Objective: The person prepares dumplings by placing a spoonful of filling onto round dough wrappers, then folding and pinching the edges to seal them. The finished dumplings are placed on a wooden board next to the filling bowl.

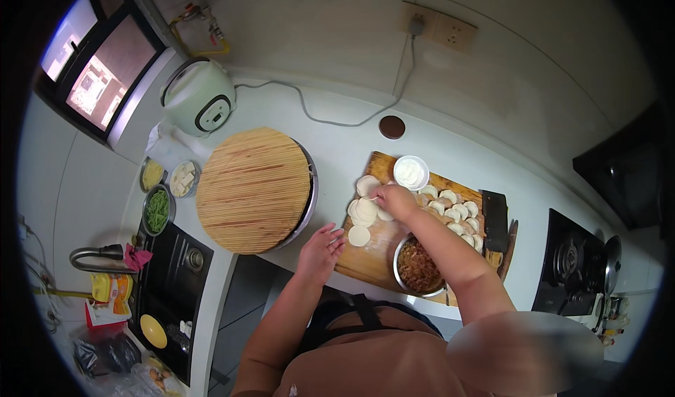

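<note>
My right hand reaches over the wooden cutting board, its fingers pinched on the edge of a dumpling wrapper. Round, pale dumpling wrappers lie overlapping around its fingertips at the board's left side. My left hand is off the board's left edge, palm up with fingers apart, holding nothing. Beneath my right forearm stands a metal bowl of meat filling, partly covered by the arm. Several folded dumplings rest on the right part of the board. A white bowl of flour sits at its far edge.
A round slatted wooden lid covers a wide pan on the left. Beyond it stand a green rice cooker and bowls of chopped greens and tofu cubes. A cleaver borders the board; a gas stove is farther right.
</note>
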A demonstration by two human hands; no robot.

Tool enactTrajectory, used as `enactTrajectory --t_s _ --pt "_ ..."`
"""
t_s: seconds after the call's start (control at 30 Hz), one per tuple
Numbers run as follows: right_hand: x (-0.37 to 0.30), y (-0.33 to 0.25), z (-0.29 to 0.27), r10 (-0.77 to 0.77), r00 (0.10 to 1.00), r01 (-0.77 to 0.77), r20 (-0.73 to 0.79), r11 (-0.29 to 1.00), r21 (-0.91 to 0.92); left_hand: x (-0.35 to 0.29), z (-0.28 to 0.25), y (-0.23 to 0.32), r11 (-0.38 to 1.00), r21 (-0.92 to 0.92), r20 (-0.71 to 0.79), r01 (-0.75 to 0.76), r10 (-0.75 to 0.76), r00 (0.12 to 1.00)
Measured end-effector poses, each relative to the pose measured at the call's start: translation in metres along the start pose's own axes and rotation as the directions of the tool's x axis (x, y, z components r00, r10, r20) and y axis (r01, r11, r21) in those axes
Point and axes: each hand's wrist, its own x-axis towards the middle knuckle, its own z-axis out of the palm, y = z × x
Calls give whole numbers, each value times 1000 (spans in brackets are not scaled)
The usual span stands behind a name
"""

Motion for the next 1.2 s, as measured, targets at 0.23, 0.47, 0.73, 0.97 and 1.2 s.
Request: enactTrajectory --t_s 0.23,0.47,0.73,0.97,1.2 --pt "-27 -11 -26 173 983 -155 -53 957 246 7 6 -23 997 50 124 52 -58 991" --pt "-77 -41 -45 11 993 39 -116 907 420 7 46 -50 984 -55 231 168 -151 961" --pt "-164 -16 -107 38 950 36 -310 973 230 11 67 -76 997 40 234 61 -69 970" --pt "-286 30 -84 -8 995 4 -98 999 -41 8 83 -85 992 124 156 -32 12 988" --pt "-304 39 -47 -166 984 158 -59 980 -120 4 92 -86 977 196 202 -83 43 978"
